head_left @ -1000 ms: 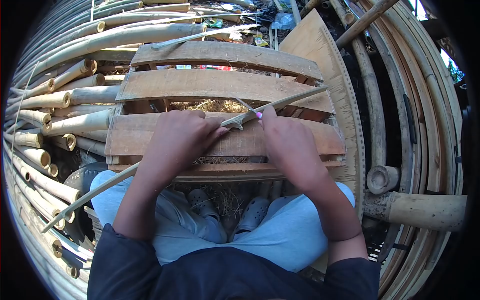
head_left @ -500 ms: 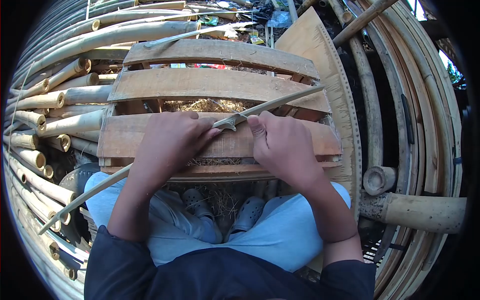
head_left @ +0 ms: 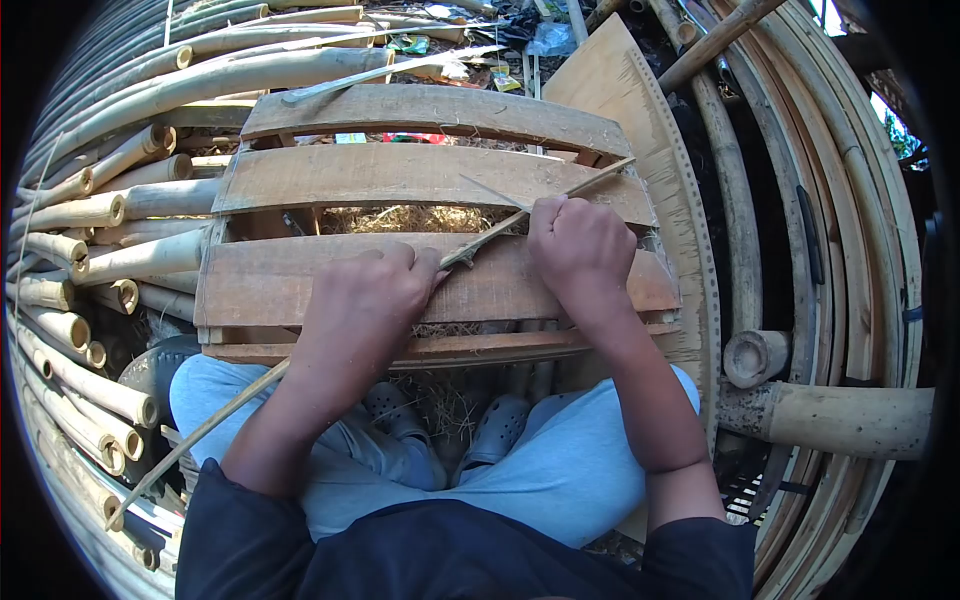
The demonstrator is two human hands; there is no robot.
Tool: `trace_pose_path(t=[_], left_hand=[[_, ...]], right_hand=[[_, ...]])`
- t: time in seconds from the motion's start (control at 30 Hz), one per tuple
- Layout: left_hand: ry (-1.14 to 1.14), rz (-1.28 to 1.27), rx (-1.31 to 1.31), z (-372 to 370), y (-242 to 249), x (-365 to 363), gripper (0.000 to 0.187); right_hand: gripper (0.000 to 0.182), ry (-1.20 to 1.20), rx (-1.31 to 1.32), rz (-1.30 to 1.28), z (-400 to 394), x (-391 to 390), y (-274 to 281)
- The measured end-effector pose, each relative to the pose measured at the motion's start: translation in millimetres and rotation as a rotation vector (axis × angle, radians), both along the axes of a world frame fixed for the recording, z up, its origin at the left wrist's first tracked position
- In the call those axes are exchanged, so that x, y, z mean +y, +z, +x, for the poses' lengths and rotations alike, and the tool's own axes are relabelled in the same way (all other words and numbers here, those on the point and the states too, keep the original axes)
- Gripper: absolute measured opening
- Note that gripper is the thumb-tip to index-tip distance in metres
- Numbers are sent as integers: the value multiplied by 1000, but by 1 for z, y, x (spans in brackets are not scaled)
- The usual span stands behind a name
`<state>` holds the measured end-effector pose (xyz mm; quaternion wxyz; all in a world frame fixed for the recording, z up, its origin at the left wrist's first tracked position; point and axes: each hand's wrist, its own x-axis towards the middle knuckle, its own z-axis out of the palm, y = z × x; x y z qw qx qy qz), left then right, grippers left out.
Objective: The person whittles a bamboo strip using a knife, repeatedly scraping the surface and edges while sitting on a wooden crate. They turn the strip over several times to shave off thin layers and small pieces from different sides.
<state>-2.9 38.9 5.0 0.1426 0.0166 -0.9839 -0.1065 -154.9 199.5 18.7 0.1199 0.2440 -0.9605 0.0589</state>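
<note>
A long thin bamboo strip (head_left: 500, 226) lies slantwise over the slatted wooden bench (head_left: 330, 172), its lower end reaching past my left thigh. My left hand (head_left: 372, 300) is closed around its middle, with a small splintered node just beyond the fingers. Further up the strip, my right hand (head_left: 582, 243) is in a fist around a knife whose handle is hidden. The narrow knife blade (head_left: 492, 190) sticks out toward the upper left and crosses the strip in this view.
Bamboo poles (head_left: 170, 200) are stacked at the left. Another pale strip (head_left: 340, 80) rests across the bench's far edge. A plywood sheet (head_left: 650, 150) leans at the bench's right side, beside long wooden strips (head_left: 850, 200) and a thick bamboo pole (head_left: 850, 420). Straw shows between the slats.
My right hand has moved a little right, and the knife blade now shows clearly. My left hand has shifted right. The strip has turned narrow side up, its lower end further down.
</note>
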Motion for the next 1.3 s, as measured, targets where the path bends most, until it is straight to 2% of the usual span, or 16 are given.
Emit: trace_pose_path(t=[0.17,0.3,0.37,0.5,0.57,0.63,0.7,0.77,0.83,0.87,1.0,1.1,1.17,1.23,1.3], left_hand=[[-26,-33,-16,0,-1,-3,17],[-30,-20,0,2,-4,-3,17],[-36,-18,4,1,-4,-5,17],[-18,18,-18,3,-3,-2,16],[-1,15,-21,3,-3,-2,16],[-7,-1,-35,3,-4,-2,16],[-6,-5,-57,3,-1,-3,17],[4,-3,-68,3,1,-2,17],[11,-9,-86,4,0,-2,18],[7,-9,-87,3,0,-2,18],[-11,31,-76,1,2,-4,19],[-10,36,-74,1,4,-5,20],[1,42,-75,3,4,-3,20],[-34,29,-36,1,7,-5,13],[-39,42,-38,2,8,-5,15]], right_hand=[[47,108,-46,4,19,-2,-4],[48,-2,19,108,20,-8,3],[49,89,37,102,26,-7,1],[49,-80,55,80,11,-2,1],[50,82,-3,105,30,-3,3],[49,94,-4,89,23,0,-2],[47,-125,67,104,-3,3,-2],[46,-104,59,85,1,5,-1],[46,64,-51,107,22,3,5],[46,84,-94,-20,14,8,0],[46,7,-37,32,14,4,2],[47,73,-79,-8,3,9,2],[49,-59,16,93,-10,9,0],[50,-56,40,152,-1,7,2],[50,78,-45,76,-3,16,-4]])
